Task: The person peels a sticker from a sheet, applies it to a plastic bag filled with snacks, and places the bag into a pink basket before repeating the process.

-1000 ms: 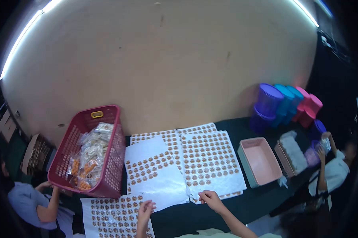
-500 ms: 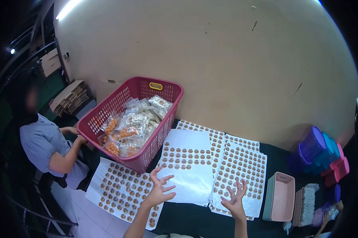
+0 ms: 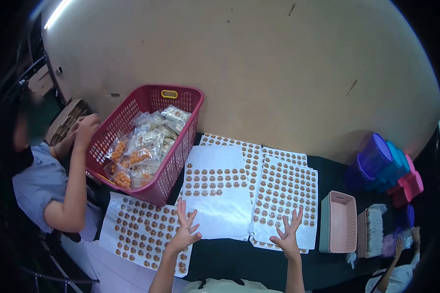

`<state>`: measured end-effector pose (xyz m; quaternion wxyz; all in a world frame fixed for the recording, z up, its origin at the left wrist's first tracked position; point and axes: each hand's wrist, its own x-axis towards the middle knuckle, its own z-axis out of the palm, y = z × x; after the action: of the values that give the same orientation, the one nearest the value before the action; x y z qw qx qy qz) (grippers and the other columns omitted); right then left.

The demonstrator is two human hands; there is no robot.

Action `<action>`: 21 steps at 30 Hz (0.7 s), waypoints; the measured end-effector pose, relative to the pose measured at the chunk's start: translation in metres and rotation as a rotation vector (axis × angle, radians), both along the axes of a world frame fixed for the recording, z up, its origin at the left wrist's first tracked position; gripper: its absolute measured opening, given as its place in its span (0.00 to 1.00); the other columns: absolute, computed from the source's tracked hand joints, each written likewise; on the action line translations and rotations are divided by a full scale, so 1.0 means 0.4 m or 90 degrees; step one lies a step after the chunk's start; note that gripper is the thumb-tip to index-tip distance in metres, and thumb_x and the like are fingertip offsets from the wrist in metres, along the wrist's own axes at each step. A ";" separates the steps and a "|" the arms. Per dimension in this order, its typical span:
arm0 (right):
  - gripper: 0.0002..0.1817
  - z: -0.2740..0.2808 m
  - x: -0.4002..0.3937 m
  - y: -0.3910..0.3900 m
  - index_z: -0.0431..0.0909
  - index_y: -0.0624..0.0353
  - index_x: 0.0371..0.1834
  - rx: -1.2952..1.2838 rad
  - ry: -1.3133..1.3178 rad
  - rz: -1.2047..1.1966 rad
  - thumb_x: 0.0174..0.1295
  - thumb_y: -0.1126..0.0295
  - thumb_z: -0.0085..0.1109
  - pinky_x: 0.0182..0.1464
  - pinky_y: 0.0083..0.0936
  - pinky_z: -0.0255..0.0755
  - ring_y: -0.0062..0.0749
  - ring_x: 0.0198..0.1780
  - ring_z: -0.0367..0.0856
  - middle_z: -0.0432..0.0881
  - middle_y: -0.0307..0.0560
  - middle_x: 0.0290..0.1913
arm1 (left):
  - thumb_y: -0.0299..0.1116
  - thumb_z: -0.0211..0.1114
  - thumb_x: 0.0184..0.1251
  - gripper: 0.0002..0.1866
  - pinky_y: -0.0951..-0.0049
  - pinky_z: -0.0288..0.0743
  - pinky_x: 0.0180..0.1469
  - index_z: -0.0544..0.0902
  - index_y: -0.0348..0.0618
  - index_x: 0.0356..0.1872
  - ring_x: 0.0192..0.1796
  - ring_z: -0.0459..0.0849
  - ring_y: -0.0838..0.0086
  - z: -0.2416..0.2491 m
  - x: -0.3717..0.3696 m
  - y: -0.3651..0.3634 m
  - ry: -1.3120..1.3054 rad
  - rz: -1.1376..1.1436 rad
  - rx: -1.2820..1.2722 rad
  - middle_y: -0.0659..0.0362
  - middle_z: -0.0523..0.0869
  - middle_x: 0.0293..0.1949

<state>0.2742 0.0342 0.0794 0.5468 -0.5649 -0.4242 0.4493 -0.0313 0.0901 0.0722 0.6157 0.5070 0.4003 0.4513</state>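
My left hand (image 3: 183, 236) is raised with its fingers spread, holding nothing. It overlaps the edge of the left sticker sheet (image 3: 142, 233), close to the half-used middle sheet (image 3: 215, 215), whose lower part is bare white. Fingers apart and also holding nothing, my right hand (image 3: 288, 238) hovers over the lower part of the right sticker sheet (image 3: 284, 188). Rows of small round brown-and-orange stickers cover the sheets. Behind them stands a dark pink laundry basket (image 3: 178, 168) full of clear bags (image 3: 147, 139), some with orange balls and others with pale contents.
At the left, a person (image 3: 42, 180) has both hands up beside the basket. Pink and green trays (image 3: 343, 222), a fringed basket (image 3: 374, 234) and purple, teal and pink tubs (image 3: 376, 156) line the right side. Another person's arms (image 3: 395, 261) reach in at the lower right.
The view has shifted, moving the basket and sheets left and up in the picture. The person at the left has raised their hands from the basket's side. My hands stay spread.
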 end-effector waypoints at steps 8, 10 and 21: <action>0.70 -0.007 0.023 -0.008 0.20 0.35 0.67 0.001 -0.054 -0.020 0.31 0.52 0.75 0.63 0.60 0.40 0.57 0.70 0.34 0.27 0.54 0.70 | 0.70 0.65 0.31 0.69 0.43 0.35 0.64 0.20 0.62 0.63 0.70 0.30 0.51 -0.020 0.008 -0.001 -0.009 -0.066 0.002 0.52 0.27 0.68; 0.70 0.000 0.025 -0.011 0.21 0.35 0.67 0.002 -0.060 -0.024 0.32 0.52 0.75 0.63 0.60 0.40 0.57 0.70 0.34 0.27 0.54 0.70 | 0.70 0.65 0.31 0.69 0.43 0.36 0.64 0.20 0.61 0.63 0.69 0.29 0.52 -0.019 0.011 -0.003 0.002 -0.062 0.006 0.53 0.27 0.68; 0.69 0.002 0.114 -0.053 0.24 0.36 0.68 0.017 -0.044 -0.098 0.31 0.52 0.75 0.63 0.60 0.39 0.59 0.69 0.34 0.28 0.55 0.70 | 0.70 0.64 0.30 0.67 0.45 0.42 0.64 0.26 0.61 0.65 0.70 0.38 0.52 -0.004 0.016 -0.002 -0.172 0.003 -0.031 0.52 0.34 0.69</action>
<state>0.3199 0.0131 0.0802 0.5722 -0.6035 -0.4042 0.3807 -0.0248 0.0893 0.0707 0.6748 0.4257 0.3260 0.5071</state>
